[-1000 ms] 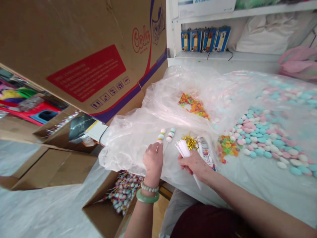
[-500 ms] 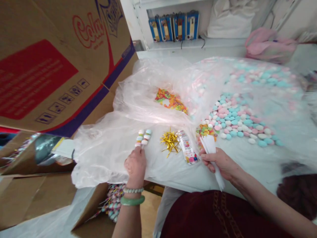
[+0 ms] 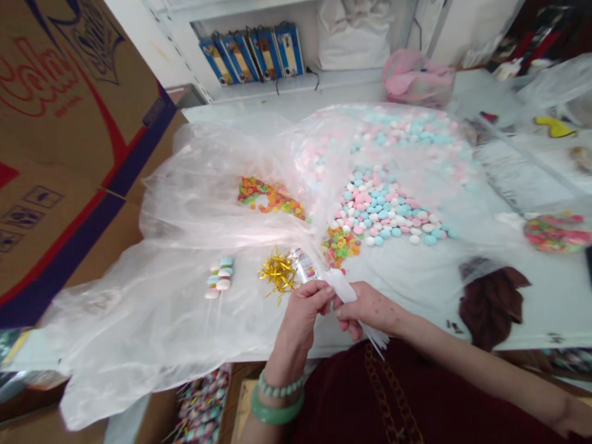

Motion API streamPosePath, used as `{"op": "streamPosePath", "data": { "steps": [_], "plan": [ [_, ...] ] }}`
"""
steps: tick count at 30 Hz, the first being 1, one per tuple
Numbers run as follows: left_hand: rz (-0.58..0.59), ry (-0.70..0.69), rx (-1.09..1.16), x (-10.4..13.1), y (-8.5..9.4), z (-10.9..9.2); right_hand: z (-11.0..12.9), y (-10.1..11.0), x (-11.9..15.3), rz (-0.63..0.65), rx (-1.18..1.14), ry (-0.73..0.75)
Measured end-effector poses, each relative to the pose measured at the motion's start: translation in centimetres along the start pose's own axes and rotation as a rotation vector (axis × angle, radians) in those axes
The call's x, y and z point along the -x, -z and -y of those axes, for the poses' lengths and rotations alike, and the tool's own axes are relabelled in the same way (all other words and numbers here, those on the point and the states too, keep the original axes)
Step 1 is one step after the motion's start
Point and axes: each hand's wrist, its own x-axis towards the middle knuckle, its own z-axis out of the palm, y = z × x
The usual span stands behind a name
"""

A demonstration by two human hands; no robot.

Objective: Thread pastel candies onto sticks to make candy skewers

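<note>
My right hand [image 3: 367, 308] is closed round a bundle of thin white plastic strips [image 3: 341, 285], fanned at both ends. At the bundle's left edge my left hand [image 3: 309, 303] pinches with thumb and forefinger; whether a single strip is between them is hidden. Two candy skewers [image 3: 224, 275] of pastel pieces on thin pale sticks lie on the plastic sheet to the left. Gold twist ties [image 3: 278, 272] sit in a loose heap just beyond my left hand. Beside them is a printed clear packet [image 3: 305, 265], partly covered by my left hand.
Pastel oval candies [image 3: 388, 209] spread across the table, with small ring-shaped candies [image 3: 341, 244] in front and more rings [image 3: 271, 196] under clear plastic [image 3: 185, 228]. A large cardboard box [image 3: 87, 148] stands left. Dark brown cloth [image 3: 493, 302] lies right. Finished-looking skewers [image 3: 203, 407] fill a box below.
My left hand has left the two candy skewers on the sheet and moved right to the white bundle in my right hand. The head view has turned to the right.
</note>
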Motion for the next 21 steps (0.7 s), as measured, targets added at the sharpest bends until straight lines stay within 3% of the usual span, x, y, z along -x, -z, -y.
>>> {"op": "streamPosePath", "data": {
  "steps": [6, 11, 13, 17, 21],
  "plan": [
    [-0.147, -0.034, -0.088, -1.3, -1.3, 1.2, -1.1, 1.8, 0.4, -0.059, 0.001, -0.016],
    [-0.246, -0.044, 0.116, -1.9, -1.3, 1.9, -1.7, 3.6, 0.8, -0.339, -0.134, -0.024],
    [-0.280, -0.066, 0.140, -1.9, -1.5, 1.7, -1.7, 3.8, 1.2, -0.388, -0.162, -0.011],
    [-0.113, -0.095, 0.114, -2.2, -3.1, 0.6, -1.9, 3.1, 2.1, -0.219, -0.280, 0.081],
    [-0.004, -0.181, -0.179, -4.2, -5.7, 0.1, -2.6, 4.7, 2.9, -0.394, -0.402, 0.183]
  ]
}}
